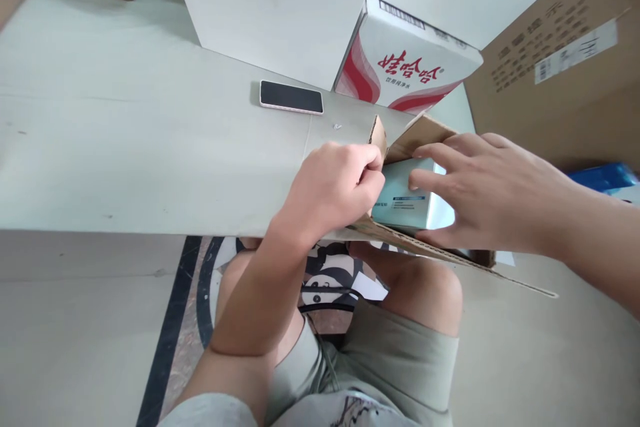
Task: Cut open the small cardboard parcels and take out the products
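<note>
A small open brown cardboard box (423, 130) sits at the near edge of the white table (125, 147). Inside it lies a pale teal product box (403, 197) with small print. My left hand (333, 187) is closed, its fingers pinching the cardboard box's left flap beside the teal box. My right hand (485, 190) reaches in from the right, its fingers curled around the teal box, with fingertips on the box's top and right side. My knees show under the table edge.
A dark phone (291, 96) lies face up on the table behind my hands. A large white box (270, 7), a red-and-white printed carton (407, 67) and a big brown carton (555, 60) stand behind. A blue packet (605, 177) lies at right.
</note>
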Tool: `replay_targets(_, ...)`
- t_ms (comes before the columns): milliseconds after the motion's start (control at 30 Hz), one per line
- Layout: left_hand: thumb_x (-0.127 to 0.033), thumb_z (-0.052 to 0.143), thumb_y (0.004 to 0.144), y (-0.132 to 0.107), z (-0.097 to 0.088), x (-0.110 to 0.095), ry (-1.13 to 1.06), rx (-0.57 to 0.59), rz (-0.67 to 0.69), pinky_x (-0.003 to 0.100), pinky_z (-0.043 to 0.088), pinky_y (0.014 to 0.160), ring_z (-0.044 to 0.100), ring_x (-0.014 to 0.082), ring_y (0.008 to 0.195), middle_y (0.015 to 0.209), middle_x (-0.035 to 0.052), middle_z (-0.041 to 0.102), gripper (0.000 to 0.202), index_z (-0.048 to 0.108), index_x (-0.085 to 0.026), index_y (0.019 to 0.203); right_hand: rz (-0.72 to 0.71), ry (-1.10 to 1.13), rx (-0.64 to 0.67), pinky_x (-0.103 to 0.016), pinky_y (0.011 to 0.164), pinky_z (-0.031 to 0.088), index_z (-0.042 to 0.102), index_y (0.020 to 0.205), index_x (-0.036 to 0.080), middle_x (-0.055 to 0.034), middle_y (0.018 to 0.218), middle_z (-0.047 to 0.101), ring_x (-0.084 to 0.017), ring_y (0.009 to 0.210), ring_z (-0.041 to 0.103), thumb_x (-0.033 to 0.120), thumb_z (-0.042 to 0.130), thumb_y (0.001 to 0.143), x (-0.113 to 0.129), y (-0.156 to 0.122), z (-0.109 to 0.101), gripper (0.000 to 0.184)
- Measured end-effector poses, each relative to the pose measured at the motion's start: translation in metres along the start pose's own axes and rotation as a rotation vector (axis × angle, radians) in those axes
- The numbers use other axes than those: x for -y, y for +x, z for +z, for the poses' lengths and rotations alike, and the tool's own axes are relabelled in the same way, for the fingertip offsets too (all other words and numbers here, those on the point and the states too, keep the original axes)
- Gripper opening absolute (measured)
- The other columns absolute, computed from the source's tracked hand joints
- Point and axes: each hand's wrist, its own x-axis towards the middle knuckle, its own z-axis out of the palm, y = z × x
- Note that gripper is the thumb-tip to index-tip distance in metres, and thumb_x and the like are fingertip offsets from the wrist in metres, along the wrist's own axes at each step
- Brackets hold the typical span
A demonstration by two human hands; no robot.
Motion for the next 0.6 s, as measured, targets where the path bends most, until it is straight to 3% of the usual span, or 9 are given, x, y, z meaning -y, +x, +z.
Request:
replay_targets(167,-0.012,0.051,0.08,0.002,0.002,0.002,-0.027,-0.021,0.008,0.033,0.027,0.055,0.035,0.013,0.052,0.05,-0.0026,0.043,0.022,0.052,-0.021,0.06,-0.03,0.133,-0.006,-0.049,0.087,0.05,0.06,0.107,0.021,-0.0157,0.13,0.064,-0.036,0.108,0.062,0.06,0.066,0.082,-0.006,-0.002,0.006,0.046)
replay_targets(267,-0.011,0.051,0.079,0.002,0.001,0.002,-0.053,-0.059,0.0,0.033,0.029,0.056,0.037,0.0135,0.053,0.05,-0.0027,0.042,0.021,0.052,-0.021,0.061,0.013,0.183,-0.102,-0.049,0.081,0.053,0.057,0.122,0.023,-0.0178,0.136,0.057,-0.033,0.102,0.061,0.059,0.06,0.084,-0.011,-0.009,0.009,0.052)
replay_targets(433,-0.011,0.05,0.081,0.0,-0.004,0.002,-0.097,-0.164,-0.022,0.033,0.032,0.057,0.041,0.0142,0.054,0.052,-0.0021,0.044,0.02,0.054,-0.021,0.065,0.055,0.214,-0.287,-0.046,0.069,0.053,0.054,0.134,0.024,-0.0212,0.136,0.049,-0.031,0.102,0.059,0.074,0.042,0.093,-0.024,-0.029,0.003,0.066)
replay_targets(500,-0.012,0.051,0.081,0.0,-0.007,0.006,-0.096,-0.198,-0.032,0.033,0.033,0.058,0.044,0.015,0.056,0.055,-0.0013,0.047,0.019,0.055,-0.022,0.066,0.046,0.235,-0.363,-0.049,0.075,0.054,0.054,0.139,0.027,-0.02,0.136,0.049,-0.033,0.111,0.058,0.078,0.042,0.093,-0.037,-0.038,-0.002,0.07)
replay_targets(600,-0.013,0.051,0.082,0.002,-0.011,0.013,-0.098,-0.256,-0.047,0.034,0.034,0.057,0.048,0.0161,0.06,0.058,-0.0003,0.05,0.018,0.055,-0.022,0.067,0.087,0.329,-0.466,-0.06,0.096,0.05,0.055,0.148,0.035,-0.0159,0.144,0.05,-0.042,0.135,0.052,0.085,0.05,0.085,-0.056,-0.053,-0.008,0.081)
